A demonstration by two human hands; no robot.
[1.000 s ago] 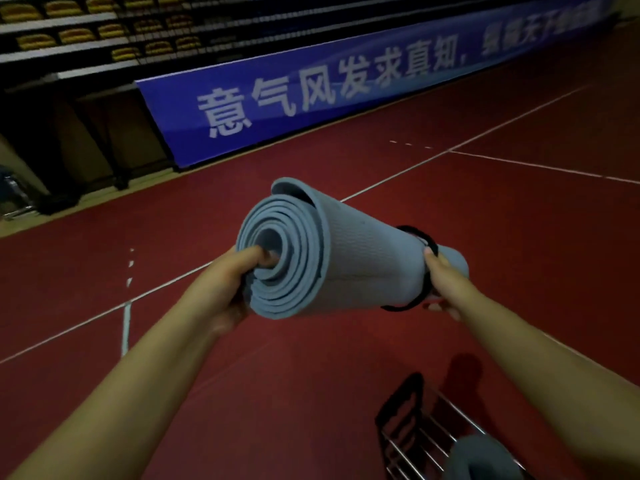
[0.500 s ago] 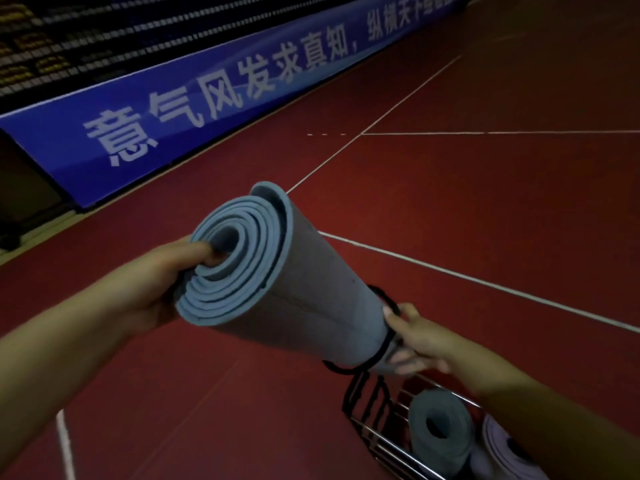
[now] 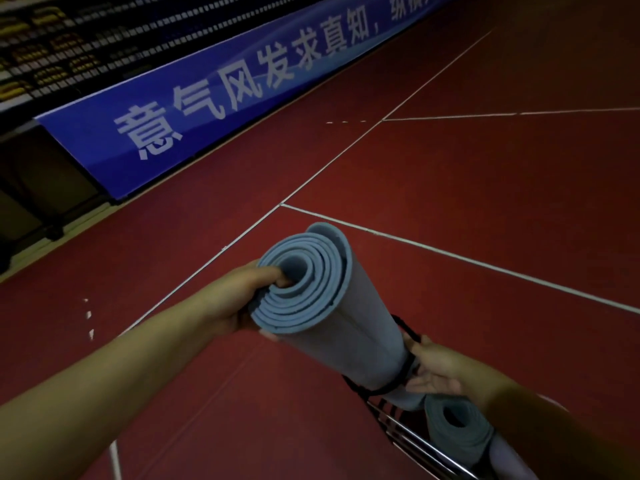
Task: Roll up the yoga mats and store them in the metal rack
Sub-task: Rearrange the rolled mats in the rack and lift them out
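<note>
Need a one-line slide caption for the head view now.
Both hands lower a rolled mat into the rack.

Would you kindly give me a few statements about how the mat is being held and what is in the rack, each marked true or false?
1. The left hand holds the rolled mat at its upper end, with the thumb tucked into the spiral. True.
2. The held mat lies flat on the red floor. False: it is lifted and tilted, its lower end pointing down towards the metal rack.
3. A black strap circles the mat near its lower end. True.
4. The rack holds nothing yet. False: another rolled mat is already in it.
5. The right hand is at the upper end of the mat. False: it is near the lower end, by the strap.
</note>
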